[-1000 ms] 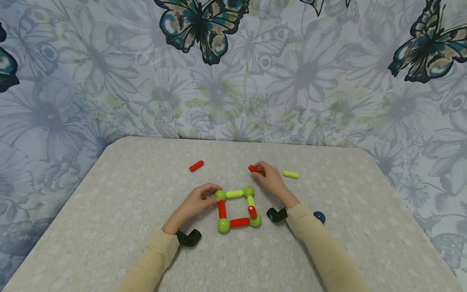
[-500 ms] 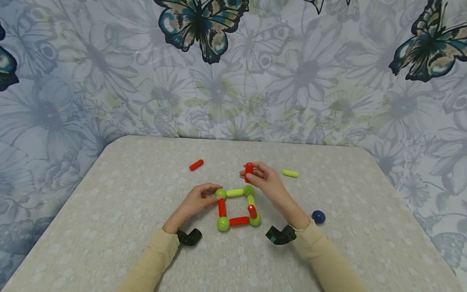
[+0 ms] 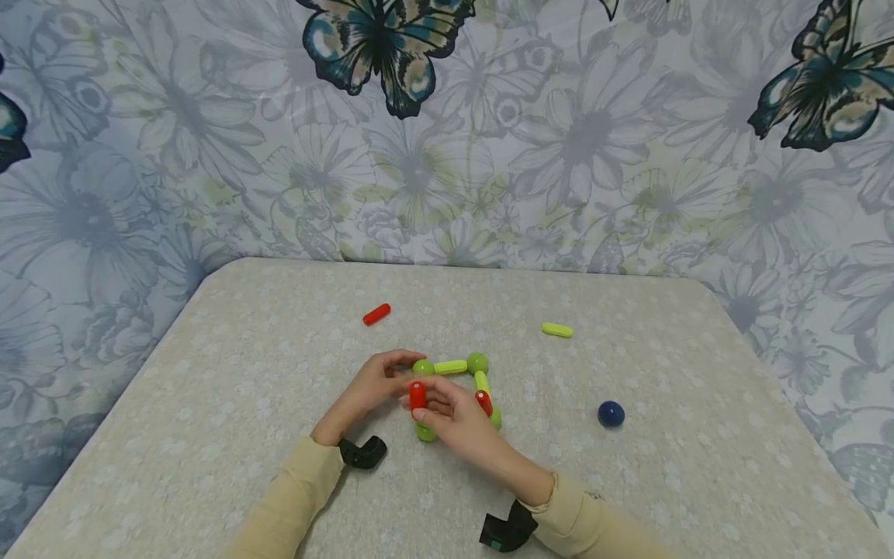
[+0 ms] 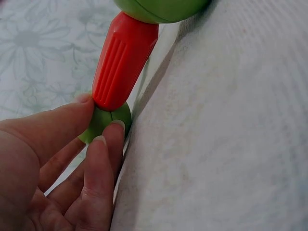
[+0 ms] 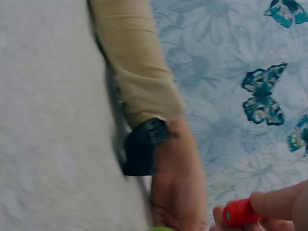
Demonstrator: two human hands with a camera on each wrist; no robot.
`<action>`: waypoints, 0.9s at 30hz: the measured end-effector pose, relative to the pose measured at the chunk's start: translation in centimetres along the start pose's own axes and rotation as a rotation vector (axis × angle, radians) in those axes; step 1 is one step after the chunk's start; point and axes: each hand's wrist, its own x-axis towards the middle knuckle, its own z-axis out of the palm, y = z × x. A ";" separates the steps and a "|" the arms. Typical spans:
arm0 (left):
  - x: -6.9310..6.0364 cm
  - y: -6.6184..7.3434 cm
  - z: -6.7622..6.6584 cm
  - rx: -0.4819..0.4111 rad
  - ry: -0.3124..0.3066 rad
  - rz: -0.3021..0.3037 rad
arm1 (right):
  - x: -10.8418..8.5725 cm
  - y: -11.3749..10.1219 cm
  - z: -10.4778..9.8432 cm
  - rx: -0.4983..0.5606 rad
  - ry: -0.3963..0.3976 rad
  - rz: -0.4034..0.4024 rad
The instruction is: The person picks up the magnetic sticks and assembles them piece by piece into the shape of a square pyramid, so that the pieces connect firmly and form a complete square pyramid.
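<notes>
A square of green balls and magnetic sticks lies on the table. My left hand (image 3: 370, 394) pinches its back left green ball (image 3: 423, 367) between thumb and fingers. The left wrist view shows a ribbed red stick (image 4: 125, 60) joined to that ball. Over the square's left side, my right hand (image 3: 457, 428) holds a loose red magnetic stick (image 3: 417, 396) roughly upright, a metal dot on its end. Another red stick (image 3: 483, 401) rises from the front right green ball (image 3: 496, 418). The right hand hides the square's front side and most of its left side.
A red stick (image 3: 377, 314) lies at the back left of the table (image 3: 279, 326), a yellow-green stick (image 3: 557, 330) at the back right. A dark blue ball (image 3: 611, 414) sits to the right. Black wrist cameras (image 3: 363, 453) jut out beside both wrists. Butterfly-patterned fabric hangs behind.
My right hand has brought the red stick from behind the square forward and left, turning it upright, and now hovers over the square's left side. My left hand stays on the back left ball.
</notes>
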 end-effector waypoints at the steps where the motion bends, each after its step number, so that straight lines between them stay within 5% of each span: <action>1: 0.2 -0.5 0.0 0.000 0.003 -0.006 | -0.1 0.1 0.2 -0.014 0.018 0.008; 8: 0.2 -0.9 0.2 0.006 0.019 -0.012 | -0.8 -0.7 0.8 -0.124 0.092 -0.042; 14: 0.3 -1.0 0.1 0.012 0.012 -0.023 | -0.6 1.5 0.7 -0.204 0.113 -0.103; 18: 0.5 -1.2 0.2 0.009 0.004 -0.011 | -0.7 2.6 0.4 -0.362 0.118 -0.148; 27: 0.3 -1.2 0.1 0.023 0.006 -0.019 | -3.4 -0.7 -2.5 -0.565 0.189 -0.325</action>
